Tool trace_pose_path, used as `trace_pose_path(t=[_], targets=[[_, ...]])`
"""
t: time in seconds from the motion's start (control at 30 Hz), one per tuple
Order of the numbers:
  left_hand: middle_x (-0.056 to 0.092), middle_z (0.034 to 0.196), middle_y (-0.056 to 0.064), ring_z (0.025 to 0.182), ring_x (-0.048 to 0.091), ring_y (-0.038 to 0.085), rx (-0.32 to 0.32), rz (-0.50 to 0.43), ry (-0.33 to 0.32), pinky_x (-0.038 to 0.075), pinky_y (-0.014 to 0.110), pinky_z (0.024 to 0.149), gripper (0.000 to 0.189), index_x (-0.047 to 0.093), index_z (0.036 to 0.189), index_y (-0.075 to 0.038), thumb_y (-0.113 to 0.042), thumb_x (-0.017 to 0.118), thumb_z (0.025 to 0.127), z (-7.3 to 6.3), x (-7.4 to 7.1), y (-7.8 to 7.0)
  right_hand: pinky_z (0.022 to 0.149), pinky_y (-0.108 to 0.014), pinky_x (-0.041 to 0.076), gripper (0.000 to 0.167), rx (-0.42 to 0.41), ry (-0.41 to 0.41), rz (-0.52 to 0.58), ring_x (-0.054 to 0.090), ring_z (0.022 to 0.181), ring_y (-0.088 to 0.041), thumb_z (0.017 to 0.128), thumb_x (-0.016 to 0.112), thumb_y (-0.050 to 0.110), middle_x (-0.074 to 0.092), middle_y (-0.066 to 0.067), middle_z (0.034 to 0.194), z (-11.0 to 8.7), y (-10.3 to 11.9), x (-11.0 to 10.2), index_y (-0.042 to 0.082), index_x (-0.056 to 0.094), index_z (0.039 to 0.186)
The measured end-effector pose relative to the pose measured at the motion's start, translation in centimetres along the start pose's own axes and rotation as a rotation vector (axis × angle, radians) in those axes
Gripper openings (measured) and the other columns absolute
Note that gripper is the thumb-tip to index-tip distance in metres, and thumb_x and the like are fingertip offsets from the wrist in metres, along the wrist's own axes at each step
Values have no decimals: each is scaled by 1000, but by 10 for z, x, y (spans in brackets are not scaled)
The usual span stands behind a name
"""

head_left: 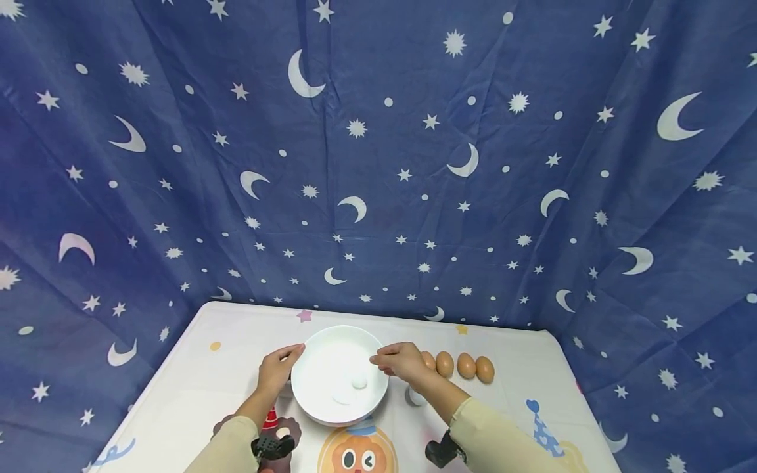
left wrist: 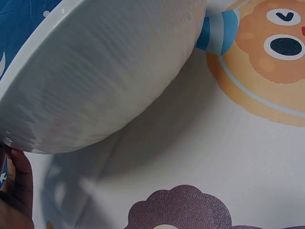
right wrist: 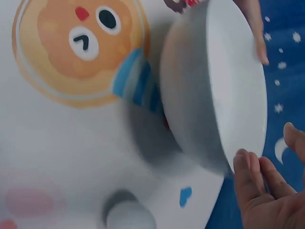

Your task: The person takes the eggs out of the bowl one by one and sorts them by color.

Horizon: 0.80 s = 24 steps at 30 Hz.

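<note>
A white bowl is held above the table, with its shadow on the cloth below. My left hand grips its left rim, thumb over the edge; curled fingers show against the underside in the left wrist view. At the right rim is my right hand. In the right wrist view its fingers reach to the rim, and the thumb stands apart from it. Inside the bowl a small white roundish thing shows; its kind is unclear.
Several brown eggs stand in a row right of the bowl, partly behind my right hand. A small white round object sits on the table near my right forearm. The white cloth has printed cartoon figures. A blue curtain hangs behind.
</note>
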<state>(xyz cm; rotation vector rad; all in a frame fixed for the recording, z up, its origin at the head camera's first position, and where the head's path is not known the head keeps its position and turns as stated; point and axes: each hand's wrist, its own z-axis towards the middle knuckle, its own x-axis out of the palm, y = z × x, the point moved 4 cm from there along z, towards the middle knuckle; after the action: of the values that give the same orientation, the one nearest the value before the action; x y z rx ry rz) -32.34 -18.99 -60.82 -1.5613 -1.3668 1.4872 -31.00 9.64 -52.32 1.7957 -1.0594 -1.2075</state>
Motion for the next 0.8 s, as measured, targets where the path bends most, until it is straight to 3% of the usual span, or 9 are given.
trace_pose_path(t=[0.17, 0.37, 0.8], targets=[[61, 131, 20, 82, 65, 11, 0, -14, 6, 54, 21, 66, 56, 65, 128, -5, -50, 61, 94, 0, 1, 0, 80, -33, 58, 40, -47, -69, -101, 68, 91, -22, 82, 81, 22, 72, -10, 103, 4, -3, 20, -1, 69, 113], [60, 132, 20, 83, 65, 11, -2, -9, 8, 55, 21, 67, 57, 65, 128, -5, -50, 60, 95, 0, 0, 1, 77, -34, 59, 44, -139, -124, -134, 70, 90, -26, 74, 86, 14, 73, -18, 102, 9, -7, 38, -6, 69, 109], [59, 134, 20, 87, 66, 13, -2, -9, 14, 56, 23, 70, 55, 65, 128, -5, -49, 61, 95, 1, 0, 1, 86, -40, 57, 46, -97, -195, -199, 69, 101, -34, 70, 89, 14, 73, -20, 104, 21, -7, 53, -6, 71, 107]])
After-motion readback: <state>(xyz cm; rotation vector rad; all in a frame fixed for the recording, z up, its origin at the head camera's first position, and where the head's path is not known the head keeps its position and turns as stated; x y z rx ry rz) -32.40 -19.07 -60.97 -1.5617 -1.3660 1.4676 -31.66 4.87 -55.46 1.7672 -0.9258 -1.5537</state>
